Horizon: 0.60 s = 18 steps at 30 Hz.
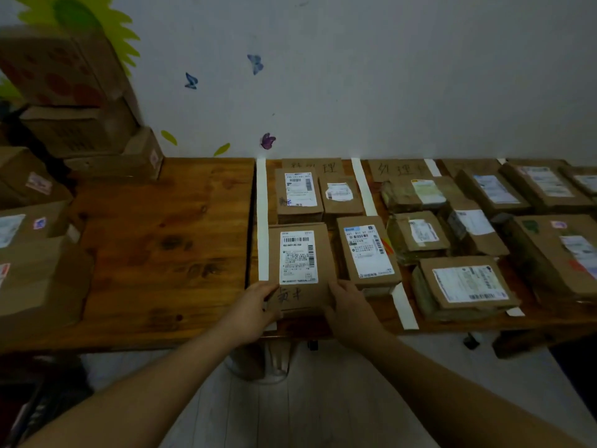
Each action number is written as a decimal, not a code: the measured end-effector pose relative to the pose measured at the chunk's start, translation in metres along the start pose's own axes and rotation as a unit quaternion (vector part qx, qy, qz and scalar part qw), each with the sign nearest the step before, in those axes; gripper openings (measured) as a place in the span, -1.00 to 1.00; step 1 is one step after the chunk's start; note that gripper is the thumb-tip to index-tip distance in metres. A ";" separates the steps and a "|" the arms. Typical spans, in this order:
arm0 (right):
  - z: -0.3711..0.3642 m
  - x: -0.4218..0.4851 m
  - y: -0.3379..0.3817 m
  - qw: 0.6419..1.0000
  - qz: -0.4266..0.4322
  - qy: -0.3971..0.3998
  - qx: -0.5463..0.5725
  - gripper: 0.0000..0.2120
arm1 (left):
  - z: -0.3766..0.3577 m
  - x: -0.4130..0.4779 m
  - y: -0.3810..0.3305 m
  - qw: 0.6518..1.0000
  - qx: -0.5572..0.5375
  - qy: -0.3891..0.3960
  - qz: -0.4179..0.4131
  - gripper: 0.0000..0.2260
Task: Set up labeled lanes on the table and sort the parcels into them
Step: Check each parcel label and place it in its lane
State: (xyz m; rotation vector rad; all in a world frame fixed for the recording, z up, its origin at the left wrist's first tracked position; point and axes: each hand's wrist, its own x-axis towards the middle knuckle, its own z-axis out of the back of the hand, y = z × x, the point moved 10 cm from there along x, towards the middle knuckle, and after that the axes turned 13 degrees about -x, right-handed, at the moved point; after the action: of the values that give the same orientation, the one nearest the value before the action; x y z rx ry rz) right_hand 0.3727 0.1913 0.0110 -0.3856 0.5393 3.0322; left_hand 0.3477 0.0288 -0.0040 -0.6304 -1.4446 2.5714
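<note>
The parcel [300, 263] is gripped at its near corners by left hand [255, 307] and right hand [350, 307] — to be squared between the tape strips [262, 221].

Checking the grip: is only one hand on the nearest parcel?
No: the left hand and the right hand both hold the near corners of the parcel.
</note>
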 end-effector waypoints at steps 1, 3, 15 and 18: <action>-0.004 0.001 -0.001 1.000 -0.005 -0.005 -0.004 -0.53 | -0.001 0.001 0.001 1.000 0.006 0.003 -0.007 -0.49; -0.011 0.005 -0.003 1.000 -0.017 -0.010 -0.017 -0.53 | -0.003 0.006 0.002 1.000 0.011 0.011 -0.021 -0.47; -0.009 0.023 -0.002 0.991 0.008 0.004 -0.135 -0.63 | 0.003 0.018 -0.013 0.997 0.078 0.011 -0.013 -0.48; 0.015 0.032 0.018 0.988 0.053 0.002 -0.143 -0.67 | 0.042 0.007 -0.014 0.994 0.095 -0.036 0.031 -0.45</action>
State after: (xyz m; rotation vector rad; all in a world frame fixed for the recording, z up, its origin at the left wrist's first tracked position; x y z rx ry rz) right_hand 0.3369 0.1790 0.0233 -0.3849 0.1259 3.2182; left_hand 0.3226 0.0056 0.0248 -0.5692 -1.1977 2.7625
